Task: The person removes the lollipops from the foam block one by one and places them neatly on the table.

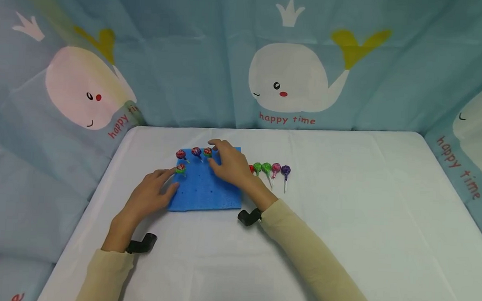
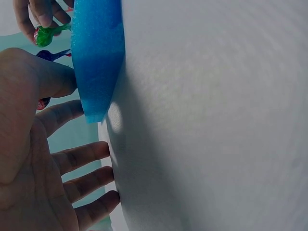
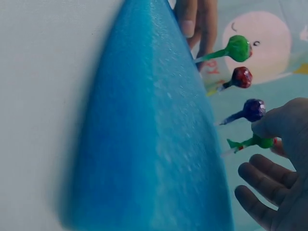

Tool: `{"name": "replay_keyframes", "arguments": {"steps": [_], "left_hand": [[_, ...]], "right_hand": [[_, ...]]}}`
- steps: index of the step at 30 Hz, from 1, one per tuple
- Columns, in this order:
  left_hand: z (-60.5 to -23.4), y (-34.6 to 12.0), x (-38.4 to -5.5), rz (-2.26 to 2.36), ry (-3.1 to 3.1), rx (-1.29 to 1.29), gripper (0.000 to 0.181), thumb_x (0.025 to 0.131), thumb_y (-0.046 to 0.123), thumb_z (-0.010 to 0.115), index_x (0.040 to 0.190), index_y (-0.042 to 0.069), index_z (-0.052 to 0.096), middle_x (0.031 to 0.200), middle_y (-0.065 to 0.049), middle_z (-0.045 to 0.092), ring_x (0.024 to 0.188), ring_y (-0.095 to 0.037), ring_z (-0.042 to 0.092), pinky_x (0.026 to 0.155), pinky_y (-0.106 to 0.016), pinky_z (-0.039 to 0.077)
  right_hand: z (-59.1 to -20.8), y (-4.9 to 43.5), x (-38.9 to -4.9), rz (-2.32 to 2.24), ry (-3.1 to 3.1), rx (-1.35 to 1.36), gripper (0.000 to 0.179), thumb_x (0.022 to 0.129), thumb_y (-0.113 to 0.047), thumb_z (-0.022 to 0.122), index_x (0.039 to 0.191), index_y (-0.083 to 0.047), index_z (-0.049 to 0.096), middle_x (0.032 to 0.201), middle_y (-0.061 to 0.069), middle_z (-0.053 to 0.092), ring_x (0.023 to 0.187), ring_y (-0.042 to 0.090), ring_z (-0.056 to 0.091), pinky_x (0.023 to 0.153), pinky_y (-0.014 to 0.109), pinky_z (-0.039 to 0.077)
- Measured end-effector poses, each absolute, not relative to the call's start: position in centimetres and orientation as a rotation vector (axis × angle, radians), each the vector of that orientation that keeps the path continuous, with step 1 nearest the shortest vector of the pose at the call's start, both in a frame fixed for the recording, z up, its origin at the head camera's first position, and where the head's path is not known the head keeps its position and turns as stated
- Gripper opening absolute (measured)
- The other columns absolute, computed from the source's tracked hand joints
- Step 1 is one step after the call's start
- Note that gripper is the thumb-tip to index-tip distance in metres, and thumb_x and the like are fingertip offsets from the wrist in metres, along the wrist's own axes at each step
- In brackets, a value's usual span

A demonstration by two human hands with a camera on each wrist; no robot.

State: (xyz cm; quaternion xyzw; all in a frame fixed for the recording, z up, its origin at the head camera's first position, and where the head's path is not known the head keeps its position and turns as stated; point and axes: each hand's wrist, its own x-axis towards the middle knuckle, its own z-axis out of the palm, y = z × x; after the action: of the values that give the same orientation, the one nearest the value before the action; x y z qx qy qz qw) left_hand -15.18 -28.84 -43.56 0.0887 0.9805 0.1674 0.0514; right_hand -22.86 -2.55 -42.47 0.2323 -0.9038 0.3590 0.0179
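A blue foam board with small holes lies on the table, several lollipops standing in it by their sticks. Along its back edge are a red lollipop and a purple one. A green-and-red lollipop stands in front of the red one. At the back edge, my right hand pinches another green-and-red lollipop by its head between thumb and index finger, its stick end at the board. My left hand touches the board's left side with thumb and index finger, the other fingers spread straight.
To the right of the board several loose lollipops lie in a row on the white table, among them a green one, a pink one and a purple one. A whale-print curtain hangs behind the table.
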Motion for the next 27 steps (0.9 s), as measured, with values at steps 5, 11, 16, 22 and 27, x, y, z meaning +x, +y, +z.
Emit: {"name": "replay_keyframes", "arguments": {"steps": [5, 11, 16, 22, 27], "left_hand": [[-43.78, -28.76, -15.18, 0.5, 2.988, 0.268, 0.058, 0.108, 0.034, 0.056, 0.157, 0.005, 0.048, 0.156, -0.03, 0.051, 0.143, -0.054, 0.047, 0.114, -0.074, 0.043], [-43.72, -28.85, -15.21, 0.501, 2.979, 0.266, 0.059, 0.108, 0.036, 0.056, 0.158, 0.006, 0.047, 0.157, -0.03, 0.05, 0.144, -0.054, 0.047, 0.115, -0.073, 0.042], [-43.83, -28.91, -15.25, 0.487, 2.971, 0.259, 0.059, 0.108, 0.036, 0.056, 0.158, 0.005, 0.047, 0.156, -0.031, 0.05, 0.144, -0.054, 0.047, 0.114, -0.074, 0.043], [-44.09, -28.88, -15.19, 0.493, 2.965, 0.268, 0.06, 0.108, 0.036, 0.055, 0.158, 0.005, 0.046, 0.157, -0.031, 0.049, 0.144, -0.054, 0.046, 0.115, -0.074, 0.042], [-43.89, -28.94, -15.31, 0.506, 2.973, 0.288, 0.06, 0.109, 0.036, 0.056, 0.158, 0.004, 0.046, 0.157, -0.031, 0.049, 0.144, -0.055, 0.046, 0.114, -0.074, 0.042]], "right_hand": [[-42.86, -2.98, -22.68, 1.083, -2.802, 0.763, 0.05, 0.105, -0.026, 0.067, 0.151, -0.014, 0.054, 0.136, 0.009, 0.068, 0.11, 0.021, 0.071, 0.083, 0.037, 0.063], [-43.05, -3.25, -22.71, 1.129, -2.789, 0.769, 0.045, 0.104, -0.025, 0.068, 0.147, -0.016, 0.059, 0.132, 0.007, 0.069, 0.111, 0.021, 0.07, 0.085, 0.037, 0.062], [-43.16, -3.34, -22.71, 1.131, -2.749, 0.743, 0.041, 0.103, -0.025, 0.07, 0.143, -0.014, 0.062, 0.128, 0.007, 0.071, 0.112, 0.023, 0.072, 0.085, 0.038, 0.063], [-43.07, -3.25, -22.78, 1.118, -2.733, 0.727, 0.032, 0.102, -0.024, 0.073, 0.132, -0.014, 0.068, 0.123, 0.006, 0.071, 0.111, 0.022, 0.072, 0.087, 0.037, 0.063], [-42.71, -2.99, -22.84, 1.075, -2.717, 0.708, 0.03, 0.1, -0.024, 0.074, 0.129, -0.016, 0.071, 0.119, 0.006, 0.072, 0.107, 0.02, 0.073, 0.083, 0.036, 0.064]]}}
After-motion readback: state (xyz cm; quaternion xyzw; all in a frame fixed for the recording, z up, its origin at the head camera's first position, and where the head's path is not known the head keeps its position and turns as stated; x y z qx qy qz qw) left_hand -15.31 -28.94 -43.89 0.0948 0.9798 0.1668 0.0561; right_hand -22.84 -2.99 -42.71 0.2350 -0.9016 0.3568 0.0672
